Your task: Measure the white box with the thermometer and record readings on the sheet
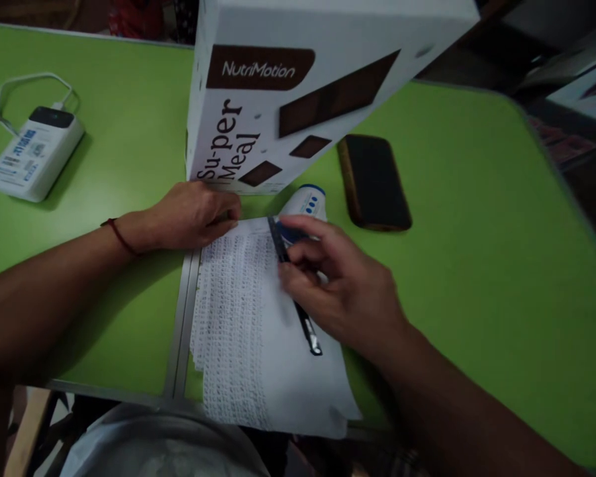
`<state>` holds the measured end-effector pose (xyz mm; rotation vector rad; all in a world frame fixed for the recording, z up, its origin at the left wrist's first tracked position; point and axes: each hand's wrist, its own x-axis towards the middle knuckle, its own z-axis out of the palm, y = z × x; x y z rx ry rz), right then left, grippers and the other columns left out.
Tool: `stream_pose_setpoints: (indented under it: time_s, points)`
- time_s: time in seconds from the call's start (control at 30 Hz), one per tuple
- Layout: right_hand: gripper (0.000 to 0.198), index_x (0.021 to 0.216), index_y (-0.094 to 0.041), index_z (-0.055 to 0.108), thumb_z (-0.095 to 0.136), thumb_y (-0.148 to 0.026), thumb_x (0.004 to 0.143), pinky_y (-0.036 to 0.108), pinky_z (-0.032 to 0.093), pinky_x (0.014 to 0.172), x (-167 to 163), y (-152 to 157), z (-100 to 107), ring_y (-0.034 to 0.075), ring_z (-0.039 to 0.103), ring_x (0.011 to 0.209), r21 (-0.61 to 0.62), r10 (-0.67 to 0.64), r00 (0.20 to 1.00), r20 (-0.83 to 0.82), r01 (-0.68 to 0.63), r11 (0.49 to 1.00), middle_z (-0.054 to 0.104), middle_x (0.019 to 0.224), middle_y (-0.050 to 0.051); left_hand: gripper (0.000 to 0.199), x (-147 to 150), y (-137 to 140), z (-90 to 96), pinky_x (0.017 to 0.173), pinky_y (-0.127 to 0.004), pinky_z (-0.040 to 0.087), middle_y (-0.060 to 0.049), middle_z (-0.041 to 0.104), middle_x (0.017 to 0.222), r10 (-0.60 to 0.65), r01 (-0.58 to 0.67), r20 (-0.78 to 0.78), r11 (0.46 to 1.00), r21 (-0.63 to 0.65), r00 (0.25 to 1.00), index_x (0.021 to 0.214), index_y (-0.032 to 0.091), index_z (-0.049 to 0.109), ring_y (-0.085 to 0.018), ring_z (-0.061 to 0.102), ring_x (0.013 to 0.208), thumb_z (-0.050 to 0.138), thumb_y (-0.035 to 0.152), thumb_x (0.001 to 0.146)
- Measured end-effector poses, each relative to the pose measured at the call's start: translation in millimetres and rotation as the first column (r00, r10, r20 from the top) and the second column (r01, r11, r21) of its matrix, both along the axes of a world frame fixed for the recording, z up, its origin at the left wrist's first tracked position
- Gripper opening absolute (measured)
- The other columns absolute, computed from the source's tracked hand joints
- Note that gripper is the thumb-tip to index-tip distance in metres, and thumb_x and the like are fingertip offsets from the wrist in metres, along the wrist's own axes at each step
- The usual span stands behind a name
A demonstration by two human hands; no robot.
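Note:
Handwritten sheets of paper (pixel 298 384) lie overlapping in front of me, filled with rows of small writing on their left side. Curled closed, my left hand (pixel 193 215) rests at their top left corner; whatever is inside its fingers is hidden. My right hand (pixel 338 278) is above the upper right of the sheets, its thumb and fingers closed on a slim black pen-like tool (pixel 304 323). The tool slants across the page, with a shiny, angled lower end. Behind the right fingers sits a white and blue object (pixel 308 199), partly covered.
A tall white NutriMotion box (pixel 248 119) stands just beyond my hands. To the right lies a dark phone (pixel 377 182) in a brown case. A white power bank (pixel 34 156) with a cable is on the left of the green table (pixel 477 278), which has a metal seam.

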<state>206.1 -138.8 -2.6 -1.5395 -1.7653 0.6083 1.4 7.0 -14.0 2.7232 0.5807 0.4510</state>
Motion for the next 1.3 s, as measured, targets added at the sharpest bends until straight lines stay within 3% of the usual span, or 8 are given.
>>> stream_pose_setpoints:
  time_s: [0.13,0.23,0.37,0.7,0.8,0.87,1.03,1.3]
  points:
    - [0.039,0.121,-0.031,0.07,0.069,-0.021,0.083,0.029,0.054,0.056,-1.1,2.1,-3.4,0.015,0.065,0.064,-0.066,-0.093,0.96,-0.265,0.079,0.995,0.068,0.075,-0.001,0.016,0.3,-1.2,2.3,0.056,-0.025,0.035,0.001,0.066,0.065,0.0,-0.001,-0.069,1.0,-0.016,0.998,0.097,0.018,0.07,-0.012,0.054,0.054,0.058,0.028,0.091]
    - [0.029,0.108,-0.03,0.074,0.072,-0.021,0.08,0.029,0.056,0.058,-4.0,3.8,-9.2,0.015,0.067,0.067,-0.13,-0.089,0.932,-0.351,0.045,0.991,0.069,0.077,-0.001,0.02,0.4,-1.9,3.1,0.056,-0.025,0.037,0.002,0.063,0.062,-0.004,0.002,-0.085,1.0,-0.012,0.996,0.1,0.019,0.069,-0.013,0.055,0.054,0.064,0.035,0.089]
    - [0.035,0.113,-0.029,0.072,0.072,-0.019,0.079,0.028,0.054,0.056,-6.7,5.1,-11.9,0.013,0.061,0.062,-0.164,-0.069,0.911,-0.407,0.001,0.986,0.065,0.072,-0.003,0.024,1.0,-1.9,2.9,0.057,-0.026,0.039,0.001,0.067,0.068,0.024,-0.024,-0.097,1.0,0.005,0.995,0.102,0.02,0.07,-0.014,0.059,0.058,0.067,0.038,0.087]
    - [0.038,0.12,-0.036,0.065,0.071,-0.023,0.085,0.037,0.055,0.069,-12.5,1.1,-7.6,0.019,0.064,0.076,0.131,0.124,0.85,-0.512,-0.066,0.989,0.065,0.085,-0.001,0.024,1.3,-0.9,1.7,0.052,-0.023,0.032,0.002,0.068,0.067,0.026,-0.024,-0.069,0.999,0.038,0.997,0.098,0.02,0.071,-0.011,0.053,0.055,0.068,0.039,0.084]
    - [0.021,0.102,-0.033,0.066,0.076,-0.027,0.084,0.032,0.049,0.058,-15.4,1.4,-12.8,0.015,0.056,0.063,0.177,0.085,0.811,-0.579,0.023,0.984,0.058,0.072,-0.005,0.026,1.8,-0.8,1.4,0.051,-0.023,0.029,0.001,0.067,0.066,0.021,-0.017,-0.084,0.999,0.04,0.996,0.099,0.019,0.071,-0.011,0.052,0.053,0.07,0.04,0.083]
    - [0.01,0.093,-0.029,0.066,0.066,-0.039,0.092,0.032,0.044,0.054,-16.4,1.1,-16.5,0.015,0.052,0.057,0.112,0.005,0.79,-0.614,0.081,0.99,0.054,0.065,-0.004,0.03,2.2,-1.1,2.1,0.052,-0.024,0.029,0.001,0.068,0.067,0.025,-0.022,-0.109,0.999,0.035,0.994,0.1,0.019,0.071,-0.011,0.053,0.054,0.072,0.042,0.081]
    - [0.021,0.096,-0.024,0.071,0.057,-0.036,0.087,0.035,0.048,0.054,-19.0,0.4,-18.8,0.018,0.057,0.058,-0.134,-0.181,0.834,-0.522,0.13,0.982,0.061,0.065,0.001,0.033,3.4,-2.8,4.4,0.054,-0.025,0.031,0.0,0.068,0.068,0.052,-0.048,-0.154,0.998,0.027,0.987,0.102,0.02,0.071,-0.014,0.056,0.057,0.074,0.045,0.081]
    - [0.008,0.077,-0.026,0.064,0.06,-0.019,0.077,0.03,0.045,0.047,-18.6,5.6,-17.4,0.015,0.055,0.052,-0.067,-0.209,0.959,-0.191,0.2,0.977,0.064,0.063,-0.001,0.034,4.0,-3.0,3.8,0.058,-0.025,0.035,-0.001,0.068,0.071,0.049,-0.044,-0.164,0.998,0.034,0.985,0.102,0.019,0.069,-0.015,0.059,0.062,0.074,0.046,0.082]
